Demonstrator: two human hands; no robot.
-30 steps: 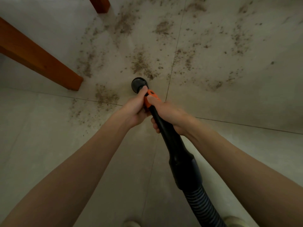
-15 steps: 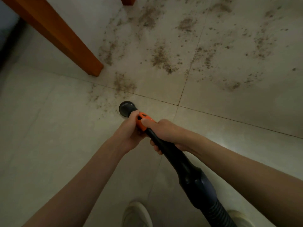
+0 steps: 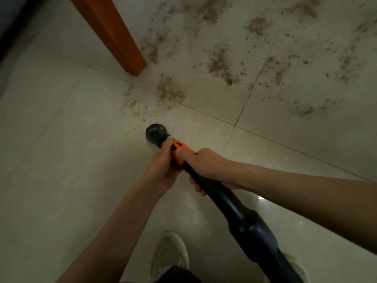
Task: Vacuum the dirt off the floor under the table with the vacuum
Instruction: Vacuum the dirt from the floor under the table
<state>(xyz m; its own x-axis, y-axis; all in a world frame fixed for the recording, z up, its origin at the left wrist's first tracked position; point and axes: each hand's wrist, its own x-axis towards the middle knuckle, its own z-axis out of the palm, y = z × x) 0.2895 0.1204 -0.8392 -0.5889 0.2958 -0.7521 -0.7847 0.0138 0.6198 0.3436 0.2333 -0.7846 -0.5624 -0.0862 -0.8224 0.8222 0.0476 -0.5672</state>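
Barely begun, by the look of the floor. Both hands on the vacuum: left hand wrapped round the wand at the orange collar, fingers curled and pressed together, thumb up toward the nozzle; right hand gripping the black tube just behind, thumb laid along the collar, fingertips curling out underneath. Round brush nozzle down at the pale tile, just short of the nearest specks; whether touching the floor, cannot tell.

Nearly all of the dirt left: a thick patch beyond the grout line, near the table leg, a thin scatter reaching almost to the nozzle, and many more clumps spread across the tiles to the far right and top edge. Near tile around the nozzle and shoes clean-looking, though whether ever dirty cannot be judged.

Remaining, as a judgement: sweeping the nozzle forward over the near scatter, then patch by patch across the far tiles, including close around the leg.
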